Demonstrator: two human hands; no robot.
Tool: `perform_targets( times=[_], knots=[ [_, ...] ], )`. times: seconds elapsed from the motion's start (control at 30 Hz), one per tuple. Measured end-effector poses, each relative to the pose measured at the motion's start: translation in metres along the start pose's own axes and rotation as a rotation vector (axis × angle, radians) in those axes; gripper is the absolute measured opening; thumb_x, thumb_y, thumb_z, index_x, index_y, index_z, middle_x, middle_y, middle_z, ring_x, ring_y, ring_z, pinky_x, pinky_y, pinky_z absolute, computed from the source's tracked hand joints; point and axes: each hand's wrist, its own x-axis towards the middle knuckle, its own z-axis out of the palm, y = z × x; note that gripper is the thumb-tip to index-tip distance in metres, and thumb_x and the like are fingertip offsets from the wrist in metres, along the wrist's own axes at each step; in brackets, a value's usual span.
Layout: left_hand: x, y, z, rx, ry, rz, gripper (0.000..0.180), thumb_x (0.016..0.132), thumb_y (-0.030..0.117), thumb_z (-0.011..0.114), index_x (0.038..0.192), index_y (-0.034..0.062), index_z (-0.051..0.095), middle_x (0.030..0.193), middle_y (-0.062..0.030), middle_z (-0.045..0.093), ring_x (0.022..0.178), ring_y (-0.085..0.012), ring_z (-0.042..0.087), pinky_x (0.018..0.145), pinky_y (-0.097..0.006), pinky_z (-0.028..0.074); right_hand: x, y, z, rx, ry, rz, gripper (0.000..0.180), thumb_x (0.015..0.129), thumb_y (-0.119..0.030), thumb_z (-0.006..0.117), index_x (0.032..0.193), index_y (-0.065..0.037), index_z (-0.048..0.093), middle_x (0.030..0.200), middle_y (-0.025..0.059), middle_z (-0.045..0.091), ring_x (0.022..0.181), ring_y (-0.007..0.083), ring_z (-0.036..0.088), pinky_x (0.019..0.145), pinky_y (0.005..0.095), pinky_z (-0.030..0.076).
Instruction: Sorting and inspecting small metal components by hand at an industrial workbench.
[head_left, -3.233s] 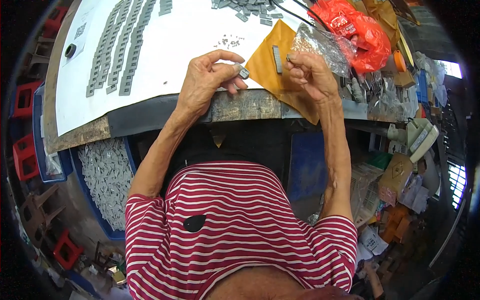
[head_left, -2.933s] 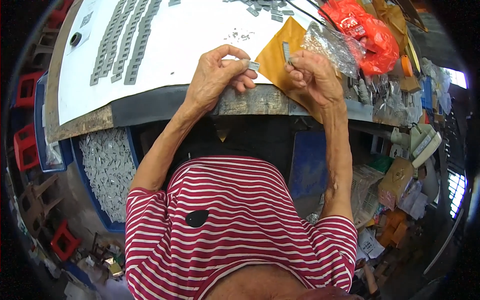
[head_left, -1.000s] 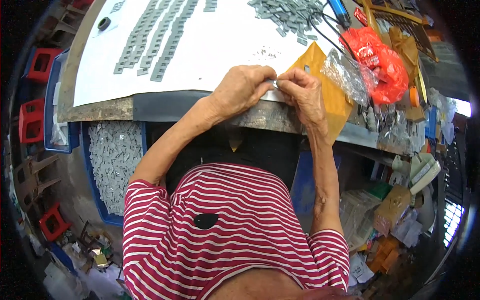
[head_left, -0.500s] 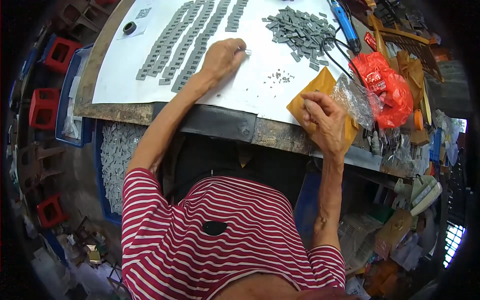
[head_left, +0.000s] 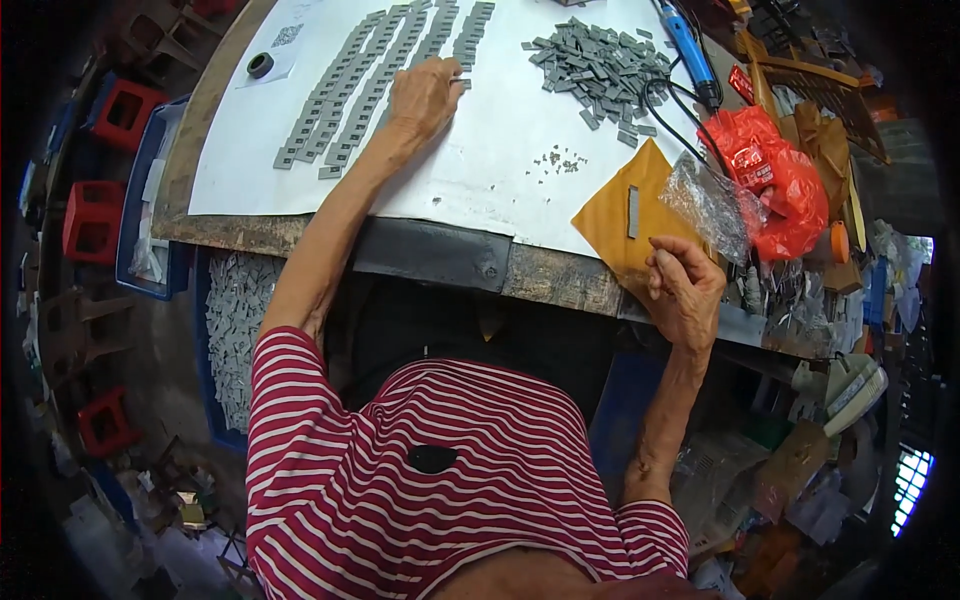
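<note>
My left hand [head_left: 425,97] rests on the white sheet [head_left: 500,165], its fingers closed at a small flat grey piece [head_left: 460,84] that shows at the fingertips. Beside it run several long rows of grey rectangular pieces [head_left: 345,100] with dark square marks, and the hand covers part of them. A shorter row [head_left: 471,38] lies just beyond it. My right hand [head_left: 688,295] hovers at the near edge of a yellow envelope [head_left: 605,215], fingers curled together; whatever they may hold is hidden. On the envelope lies a narrow grey strip [head_left: 633,212], apart from that hand.
A heap of loose grey pieces [head_left: 600,70] and scattered tiny parts [head_left: 560,160] are on the sheet. Rightward are a blue electric screwdriver [head_left: 690,50] with black cable, bubble wrap [head_left: 710,200] and a red plastic bag [head_left: 765,175]. Black tape [head_left: 260,65] sits far left.
My left hand has moved left and away from me, toward the rows. My right hand has drawn back toward me and rightward, leaving the grey strip visible on the envelope.
</note>
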Motion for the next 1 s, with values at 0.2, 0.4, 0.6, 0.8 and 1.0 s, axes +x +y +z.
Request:
perform_targets(
  times=[0.2, 0.4, 0.6, 0.8, 1.0],
  knots=[
    [0.006, -0.009, 0.004, 0.008, -0.030, 0.003, 0.011, 0.072, 0.012, 0.063, 0.080, 0.0051, 0.061, 0.074, -0.0092, 0.062, 0.066, -0.0241, 0.060, 0.062, -0.033, 0.047, 0.002, 0.002, -0.018, -0.054, 0.062, -0.042, 0.018, 0.083, -0.004, 0.055, 0.098, 0.006, 0.058, 0.077, 0.0072, 0.058, 0.058, 0.0076, 0.051, 0.050, 0.0182, 0.041],
    [0.012, -0.007, 0.005, 0.035, -0.028, -0.018, 0.011, 0.072, 0.012, 0.062, 0.081, 0.0069, 0.061, 0.075, -0.0087, 0.063, 0.068, -0.0231, 0.061, 0.063, -0.032, 0.048, 0.009, 0.004, -0.026, -0.080, 0.057, -0.042, 0.018, 0.083, -0.004, 0.055, 0.097, 0.006, 0.058, 0.075, 0.0067, 0.058, 0.058, 0.0079, 0.051, 0.049, 0.0186, 0.041],
    [0.017, -0.015, 0.010, 0.017, -0.030, 0.003, 0.013, 0.073, 0.011, 0.058, 0.084, 0.0059, 0.061, 0.077, -0.0108, 0.063, 0.069, -0.0235, 0.061, 0.065, -0.032, 0.047, 0.035, 0.010, -0.028, -0.329, 0.043, -0.045, 0.016, 0.083, -0.007, 0.053, 0.092, 0.005, 0.059, 0.068, 0.0048, 0.056, 0.053, 0.0076, 0.050, 0.047, 0.0199, 0.040],
    [0.005, -0.004, -0.001, -0.013, -0.053, 0.033, 0.014, 0.074, 0.017, 0.060, 0.086, 0.0097, 0.061, 0.082, -0.0098, 0.063, 0.073, -0.0258, 0.061, 0.064, -0.037, 0.045, 0.077, 0.026, -0.025, -0.617, 0.063, -0.287, 0.018, 0.081, -0.012, 0.055, 0.088, 0.003, 0.060, 0.068, 0.0072, 0.059, 0.060, 0.0111, 0.055, 0.056, 0.0240, 0.044],
    [-0.013, 0.036, -0.015, -0.359, -0.159, -0.040, 0.014, 0.075, 0.008, 0.057, 0.087, 0.0018, 0.062, 0.076, -0.0125, 0.063, 0.065, -0.0199, 0.060, 0.063, -0.028, 0.047, 0.091, 0.034, -0.017, -0.842, 0.046, -0.471, 0.013, 0.078, -0.008, 0.054, 0.085, 0.000, 0.060, 0.076, 0.0172, 0.060, 0.072, 0.0300, 0.060, 0.064, 0.0348, 0.047]
  ],
)
